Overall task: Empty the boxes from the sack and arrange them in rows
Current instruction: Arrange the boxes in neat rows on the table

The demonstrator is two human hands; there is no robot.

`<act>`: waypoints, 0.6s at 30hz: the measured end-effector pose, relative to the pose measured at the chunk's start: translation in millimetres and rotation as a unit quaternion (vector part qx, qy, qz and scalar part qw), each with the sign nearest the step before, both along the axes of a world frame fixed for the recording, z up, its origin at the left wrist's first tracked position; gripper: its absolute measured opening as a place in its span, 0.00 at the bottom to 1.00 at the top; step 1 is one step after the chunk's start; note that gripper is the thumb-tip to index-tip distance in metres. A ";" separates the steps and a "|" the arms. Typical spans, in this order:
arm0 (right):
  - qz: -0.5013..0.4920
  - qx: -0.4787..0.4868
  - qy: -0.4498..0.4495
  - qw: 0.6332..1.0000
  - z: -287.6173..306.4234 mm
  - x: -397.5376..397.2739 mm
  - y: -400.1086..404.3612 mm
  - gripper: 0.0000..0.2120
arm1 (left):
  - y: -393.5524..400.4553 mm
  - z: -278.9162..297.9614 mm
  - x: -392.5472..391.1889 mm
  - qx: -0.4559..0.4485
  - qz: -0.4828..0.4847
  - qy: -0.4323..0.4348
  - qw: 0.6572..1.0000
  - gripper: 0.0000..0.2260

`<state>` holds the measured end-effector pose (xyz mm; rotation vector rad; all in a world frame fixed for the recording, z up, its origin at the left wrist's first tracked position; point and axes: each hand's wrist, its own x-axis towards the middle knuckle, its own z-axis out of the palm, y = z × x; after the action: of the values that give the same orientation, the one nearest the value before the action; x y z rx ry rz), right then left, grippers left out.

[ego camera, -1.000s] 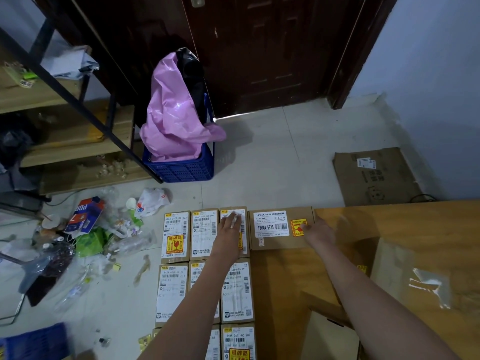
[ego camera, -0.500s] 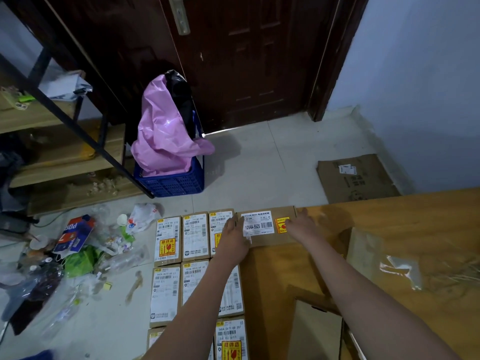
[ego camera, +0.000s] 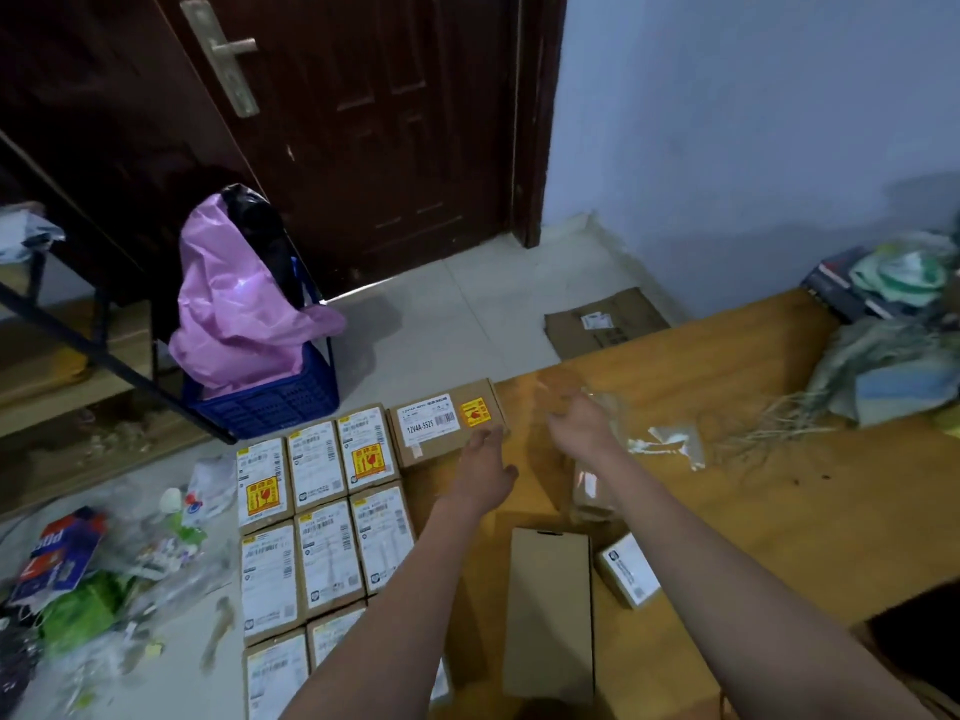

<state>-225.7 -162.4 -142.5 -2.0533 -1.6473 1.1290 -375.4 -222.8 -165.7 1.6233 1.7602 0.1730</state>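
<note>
Several small labelled cardboard boxes point(ego camera: 324, 517) lie in neat rows on the tiled floor at lower centre. A wider brown box point(ego camera: 447, 420) marked 12V4A-5525 closes the far row's right end. My left hand point(ego camera: 485, 472) hovers open just below that box, not touching it. My right hand point(ego camera: 582, 426) is lifted above the orange-brown sack point(ego camera: 779, 511), fingers apart and blurred, holding nothing. On the sack lie a plain brown box point(ego camera: 550, 615) and a small white-labelled box point(ego camera: 628, 569).
A blue crate point(ego camera: 270, 402) with a pink bag stands by the dark door. Plastic litter point(ego camera: 93, 579) covers the floor at left. A flat cardboard sheet point(ego camera: 605, 322) lies by the wall. Clear plastic wrap point(ego camera: 670, 444) and clutter sit on the sack at right.
Both hands have let go of the wide box and drawn back from it. The right hand has risen over the sack. The view has tilted up and right.
</note>
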 end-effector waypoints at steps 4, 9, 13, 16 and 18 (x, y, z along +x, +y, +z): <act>-0.095 0.045 0.003 0.994 5.2 41.0 -30.0 0.14 | -19.1 3.2 26.5 -0.028 -0.015 -0.031 0.999 0.30; -0.163 -0.004 -0.018 0.986 -4.8 90.0 -67.8 0.17 | -46.2 -5.5 48.2 -0.064 -0.013 -0.002 0.998 0.28; -0.181 -0.060 0.005 0.982 -16.8 112.3 -93.3 0.19 | -59.0 -10.2 65.0 -0.094 -0.008 -0.015 0.995 0.27; -0.184 -0.112 0.045 0.975 -21.8 118.9 -100.7 0.25 | -56.8 -8.4 78.1 -0.106 0.022 -0.059 0.992 0.26; -0.172 -0.139 0.066 0.973 -20.9 119.2 -98.8 0.28 | -53.2 -6.4 86.6 -0.111 0.056 -0.104 0.987 0.25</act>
<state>-106.5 -261.2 -163.3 -2.2589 -1.0643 1.3940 -288.8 -276.0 -172.0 1.3008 1.6471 0.1859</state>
